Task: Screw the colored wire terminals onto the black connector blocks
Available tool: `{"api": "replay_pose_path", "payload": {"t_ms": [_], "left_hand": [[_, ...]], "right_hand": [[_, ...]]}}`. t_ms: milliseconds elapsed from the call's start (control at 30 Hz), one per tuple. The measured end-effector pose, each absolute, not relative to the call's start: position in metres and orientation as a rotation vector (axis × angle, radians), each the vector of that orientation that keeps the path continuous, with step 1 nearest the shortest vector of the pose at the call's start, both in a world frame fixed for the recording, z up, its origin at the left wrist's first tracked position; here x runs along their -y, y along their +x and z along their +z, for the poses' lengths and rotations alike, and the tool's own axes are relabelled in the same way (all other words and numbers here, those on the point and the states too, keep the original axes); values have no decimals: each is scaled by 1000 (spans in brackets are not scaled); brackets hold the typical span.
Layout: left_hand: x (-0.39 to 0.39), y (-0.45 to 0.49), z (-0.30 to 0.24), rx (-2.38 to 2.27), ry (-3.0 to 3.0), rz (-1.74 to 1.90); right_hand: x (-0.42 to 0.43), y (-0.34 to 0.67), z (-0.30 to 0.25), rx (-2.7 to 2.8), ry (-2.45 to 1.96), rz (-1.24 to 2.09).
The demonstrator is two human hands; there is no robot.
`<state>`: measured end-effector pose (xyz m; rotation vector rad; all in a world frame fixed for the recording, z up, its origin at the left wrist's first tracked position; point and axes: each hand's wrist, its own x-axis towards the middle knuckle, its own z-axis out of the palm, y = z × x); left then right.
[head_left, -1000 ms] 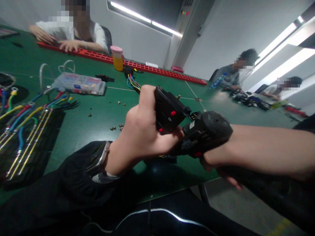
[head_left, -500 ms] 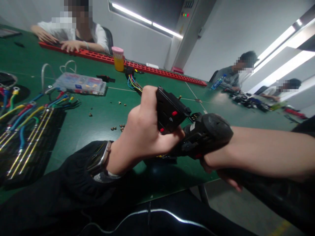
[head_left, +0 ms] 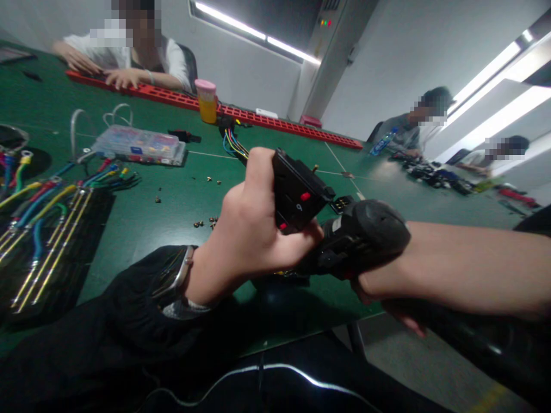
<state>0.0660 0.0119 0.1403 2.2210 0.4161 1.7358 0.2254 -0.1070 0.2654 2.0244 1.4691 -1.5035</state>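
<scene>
In the head view my left hand (head_left: 252,223) is closed around a black electrical module (head_left: 301,198) with two red spots and a white marking on its face. Thin coloured wires (head_left: 232,142) run from behind that hand to a black part on the table. My right hand (head_left: 370,284) grips a black power screwdriver (head_left: 365,235), its rounded back end towards me. The screwdriver's front lies beside the module and my left fingers. Its tip is hidden, and so are most of my right fingers.
Several small brass-coloured screws (head_left: 198,224) lie left of my hands. Beyond stands a clear parts box (head_left: 140,145); cables with yellow rods (head_left: 54,246) lie at left. A pink-lidded cup (head_left: 207,103) stands by a red slotted rail (head_left: 293,121). Other people sit at the far side and right.
The power screwdriver and my right forearm have shifted very slightly to the right. My left hand keeps its hold on the module, almost unmoved.
</scene>
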Motion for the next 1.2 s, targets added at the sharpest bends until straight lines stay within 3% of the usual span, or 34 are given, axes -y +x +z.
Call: {"api": "replay_pose_path", "payload": {"t_ms": [233, 467, 800, 1033, 1200], "left_hand": [[-9, 64, 143, -445, 2267, 1737], [-10, 65, 142, -443, 2284, 1754], [-10, 66, 142, -425, 2248, 1767], [-11, 65, 142, -431, 2279, 1769], [-11, 65, 142, -453, 2274, 1759]], "right_hand": [[105, 225, 266, -1320, 2160, -1676], [106, 231, 267, -1493, 1994, -1579], [106, 226, 266, -1335, 2164, -1681], [106, 230, 267, -1513, 1996, -1538], [106, 230, 266, -1419, 2057, -1617]]}}
